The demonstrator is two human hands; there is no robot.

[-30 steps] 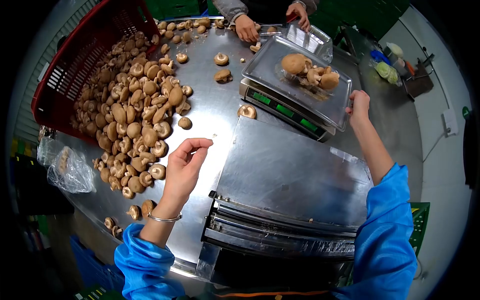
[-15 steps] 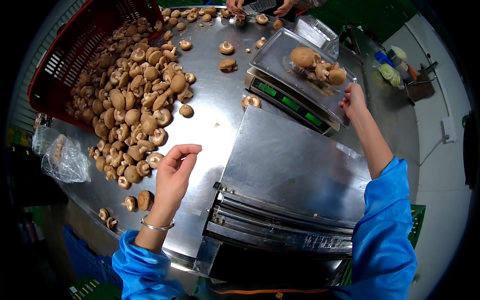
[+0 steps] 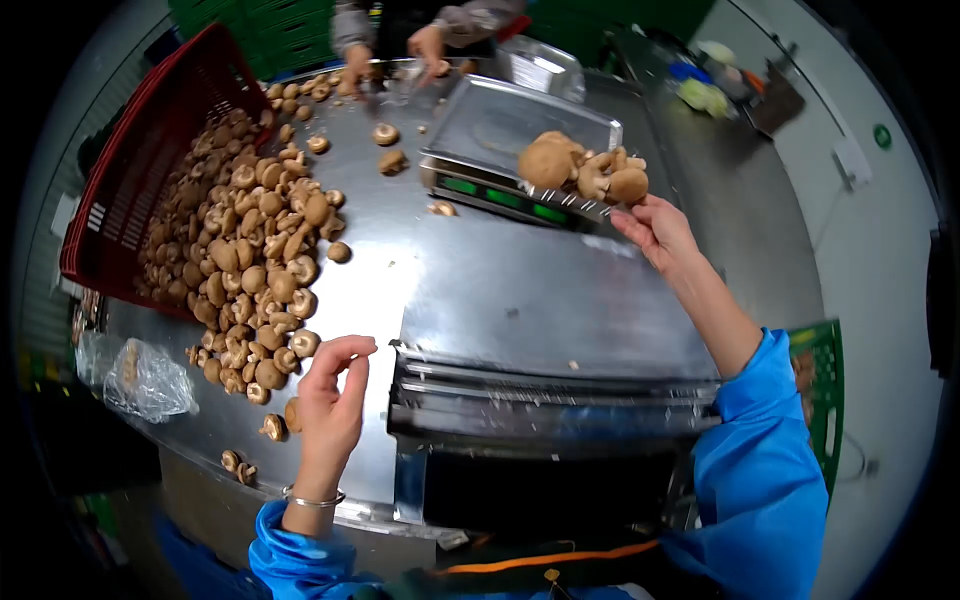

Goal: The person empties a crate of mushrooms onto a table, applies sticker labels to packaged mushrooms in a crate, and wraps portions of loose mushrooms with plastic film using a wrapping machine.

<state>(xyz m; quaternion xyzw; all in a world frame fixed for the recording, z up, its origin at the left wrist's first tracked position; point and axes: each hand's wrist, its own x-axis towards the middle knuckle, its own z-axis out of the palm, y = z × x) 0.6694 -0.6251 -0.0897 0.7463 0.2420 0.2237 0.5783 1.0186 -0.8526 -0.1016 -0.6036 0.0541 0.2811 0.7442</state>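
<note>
My right hand (image 3: 662, 238) pinches the edge of a clear plastic tray (image 3: 572, 202) that carries several brown shiitake mushrooms (image 3: 550, 162). The tray is held in front of the metal pan (image 3: 490, 118) of a digital scale with green displays (image 3: 500, 197). My left hand (image 3: 332, 405) hovers over the steel table with nothing in it, thumb and forefinger apart. Beside it lies a large heap of shiitake mushrooms (image 3: 240, 255), spilling out of a tipped red crate (image 3: 165, 135).
Before me stands a steel wrapping machine (image 3: 550, 330) with rollers. Across the table, a co-worker's hands (image 3: 428, 48) handle clear plastic. Clear trays (image 3: 540, 68) are stacked behind the scale. A crumpled plastic bag (image 3: 150, 380) lies at left; a green crate (image 3: 825, 385) stands at right.
My right hand has taken hold of the mushroom tray and moved it off the scale pan towards me. My left hand stays over the table. My view has shifted.
</note>
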